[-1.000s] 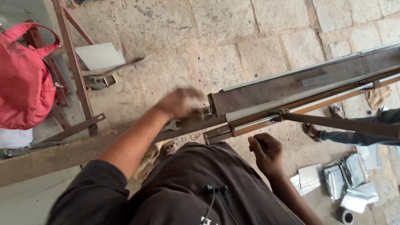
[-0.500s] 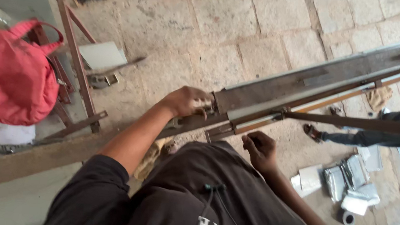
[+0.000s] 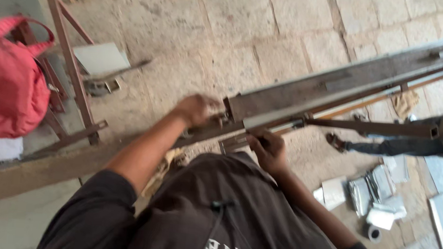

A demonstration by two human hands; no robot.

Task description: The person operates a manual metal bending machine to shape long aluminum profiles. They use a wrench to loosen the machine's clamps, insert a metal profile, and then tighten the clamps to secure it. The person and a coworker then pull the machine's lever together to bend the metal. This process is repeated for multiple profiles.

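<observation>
Steel is what both hands are on: a long rusty channel beam [image 3: 342,87] running up and away from the grip across the stone floor [image 3: 272,27]. The left hand [image 3: 195,109] is curled around its near end, apparently clamped, while the right hand [image 3: 267,149] pinches a thin bar [image 3: 371,127] just under it. It looks heavy, rigid, rough-edged; best held near that end, clear of the corners.

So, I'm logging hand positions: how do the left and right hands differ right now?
The left hand sits at the end of the long metal beam, arm stretched out; the right hand is lower, under the beam at the thin bars, elbow bent close to the body. Both are bare and touch the metal frame.
</observation>
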